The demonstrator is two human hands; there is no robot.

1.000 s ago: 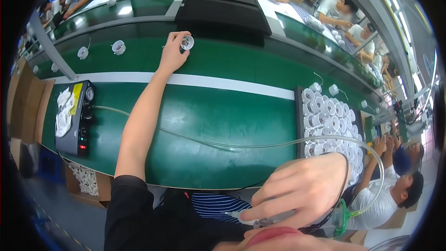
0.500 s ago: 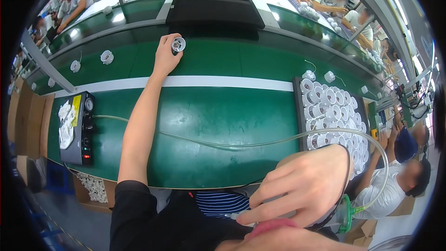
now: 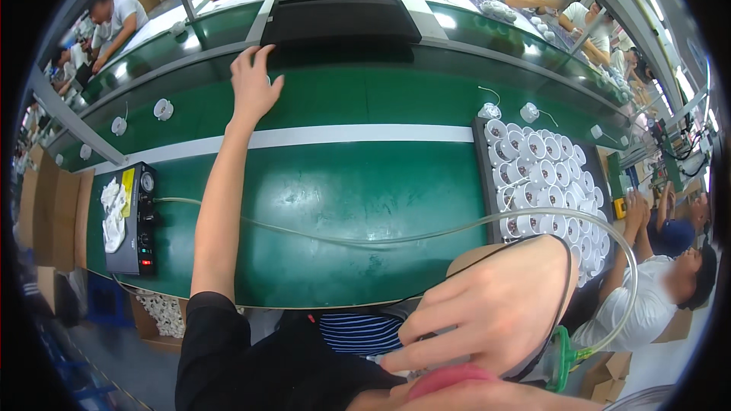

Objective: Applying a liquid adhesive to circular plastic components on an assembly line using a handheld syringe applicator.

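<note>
Over the far green belt (image 3: 335, 95), my left hand (image 3: 253, 90) is open, fingers spread and thumb apart. A sliver of white shows beside its palm, and the rest of that piece is hidden behind the hand. Close to me, my right hand (image 3: 495, 304) is closed around a dispensing syringe, its barrel mostly covered by my fingers. The syringe's green cap (image 3: 562, 359) shows below the wrist, joined to a clear hose (image 3: 365, 240). That hose runs across the bench to a black control box (image 3: 143, 221) with a gauge and a lit red switch, a white cloth lying on it.
At the right stands a dark tray (image 3: 487, 183) packed with white cup-shaped parts (image 3: 544, 173). Several similar parts, such as one white cup (image 3: 163, 109), sit on the belt. A black panel (image 3: 343, 11) lies beyond it. Co-workers sit opposite and at the right.
My left hand has let go of the white cup-shaped part, opened its fingers and shifted left. My right hand still grips the syringe. The view has moved slightly.
</note>
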